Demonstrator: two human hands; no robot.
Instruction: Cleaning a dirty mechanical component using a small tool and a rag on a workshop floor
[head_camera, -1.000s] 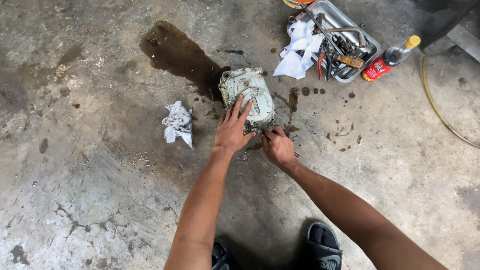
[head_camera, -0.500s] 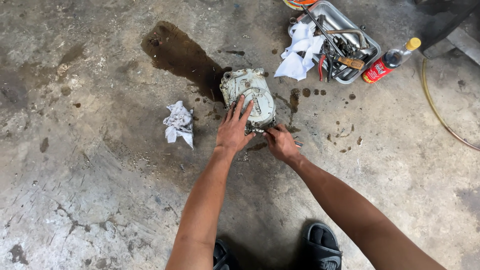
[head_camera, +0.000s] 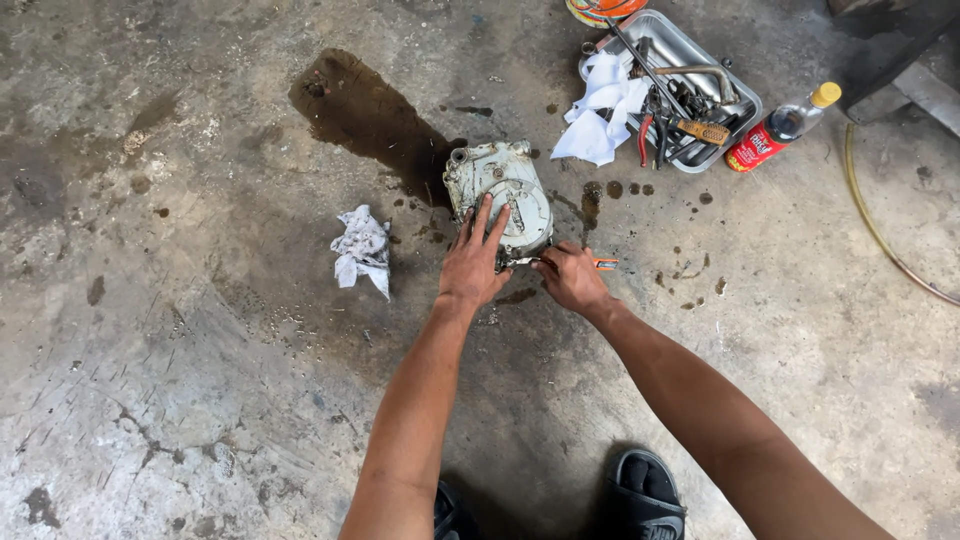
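Centre of frame: a pale metal engine casing lies on the concrete floor, its upper-left edge at a dark oil puddle. The left hand presses flat on the casing, fingers spread, grip open. The right hand, grip closed, holds orange-handled pliers at the casing's lower edge. A crumpled rag lies left; a tool tray sits upper right. Bare floor spreads lower left.

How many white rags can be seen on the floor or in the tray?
2. One crumpled white rag lies on the concrete left of the metal engine cover. The other white rag drapes over the metal tray's left edge. More may be hidden under the tools.
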